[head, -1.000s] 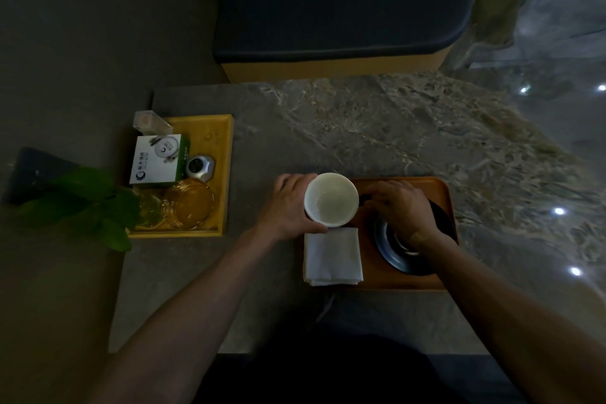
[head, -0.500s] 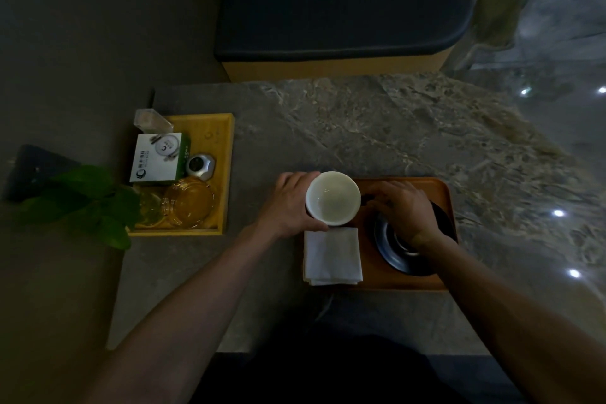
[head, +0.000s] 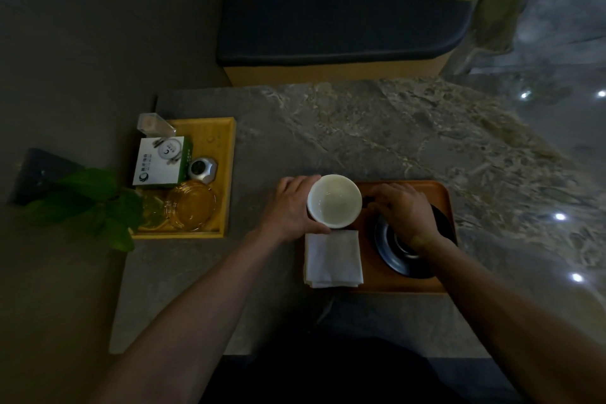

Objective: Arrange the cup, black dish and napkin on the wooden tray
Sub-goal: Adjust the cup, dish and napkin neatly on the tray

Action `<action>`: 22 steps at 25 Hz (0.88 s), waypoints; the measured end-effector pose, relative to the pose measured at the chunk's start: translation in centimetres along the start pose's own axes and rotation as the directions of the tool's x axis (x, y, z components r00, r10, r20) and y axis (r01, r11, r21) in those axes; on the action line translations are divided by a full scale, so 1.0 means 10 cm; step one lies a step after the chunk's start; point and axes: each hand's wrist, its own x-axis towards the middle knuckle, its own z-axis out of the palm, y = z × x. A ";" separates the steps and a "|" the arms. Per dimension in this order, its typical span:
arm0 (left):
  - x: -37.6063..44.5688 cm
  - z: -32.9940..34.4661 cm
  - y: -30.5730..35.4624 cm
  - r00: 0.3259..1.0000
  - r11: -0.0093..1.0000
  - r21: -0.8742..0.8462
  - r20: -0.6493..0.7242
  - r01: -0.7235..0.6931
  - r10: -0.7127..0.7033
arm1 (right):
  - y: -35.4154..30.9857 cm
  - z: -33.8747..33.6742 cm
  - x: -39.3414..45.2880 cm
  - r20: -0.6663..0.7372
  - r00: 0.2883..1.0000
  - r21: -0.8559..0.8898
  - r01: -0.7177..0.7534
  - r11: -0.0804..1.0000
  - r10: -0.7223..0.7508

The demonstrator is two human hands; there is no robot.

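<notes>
A white cup [head: 334, 201] stands at the far left end of the brown wooden tray [head: 439, 193], and my left hand [head: 290, 207] is wrapped around its left side. A folded white napkin [head: 333, 257] lies just in front of the cup, on the tray's left end. The round black dish [head: 398, 254] sits on the tray's right half. My right hand [head: 401, 210] rests on the dish's far part with fingers curled down; whether it grips the dish is unclear.
A yellow tray [head: 226, 154] at the table's left holds a white-green box, a small metal jar, a clear holder and amber glass dishes. Green leaves [head: 88, 200] overhang the table's left edge. A dark cushioned bench [head: 341, 23] stands beyond the marble table [head: 377, 128].
</notes>
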 end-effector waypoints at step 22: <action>-0.92 0.65 0.46 0.914 0.916 -0.228 -0.166 0.330 -0.370 | 0.71 -0.17 -0.83 0.036 0.995 -0.292 -0.080 0.953 0.095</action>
